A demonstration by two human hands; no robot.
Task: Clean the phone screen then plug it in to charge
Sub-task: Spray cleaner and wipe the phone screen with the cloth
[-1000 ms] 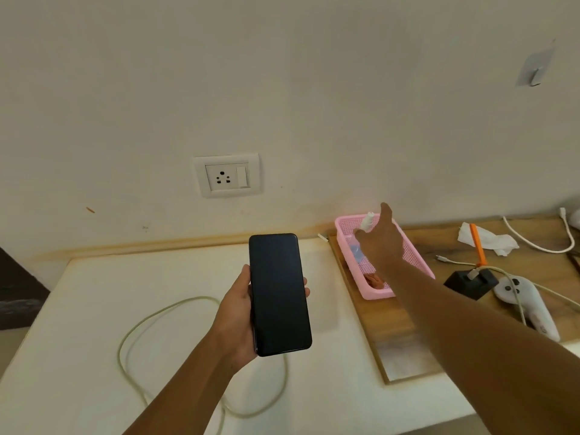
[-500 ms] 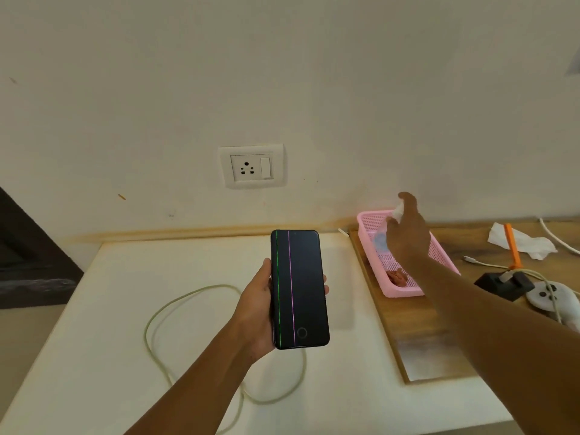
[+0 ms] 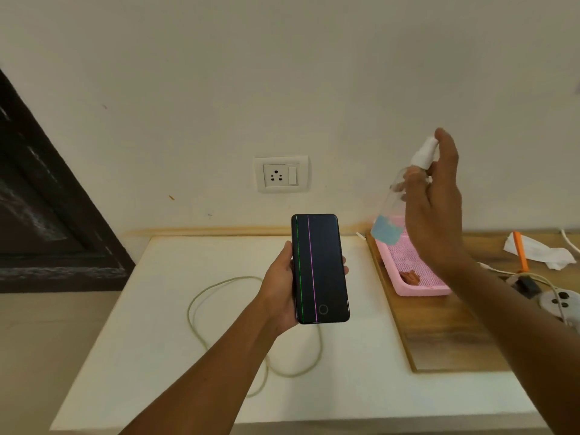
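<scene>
Gripping with both hands, we are working above a white bench (image 3: 157, 356). Our left hand (image 3: 279, 293) is grasping the phone (image 3: 320, 268) upright over the bench, its dark screen facing us and showing thin green and pink lines. Our right hand (image 3: 436, 208) is holding a clear spray bottle (image 3: 392, 211) tilted above a pink basket (image 3: 417, 288). A pale cable (image 3: 201, 299) is lying looped on the bench, below a wall socket (image 3: 281, 174).

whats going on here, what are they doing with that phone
A person holds a black smartphone upright in the left hand, its screen showing a green and a pink vertical line. The right hand grips a clear spray bottle with a blue label, tilted above the pink mesh basket. No wiping has begun, and the pale charging cable lies loose on the white table.
</scene>
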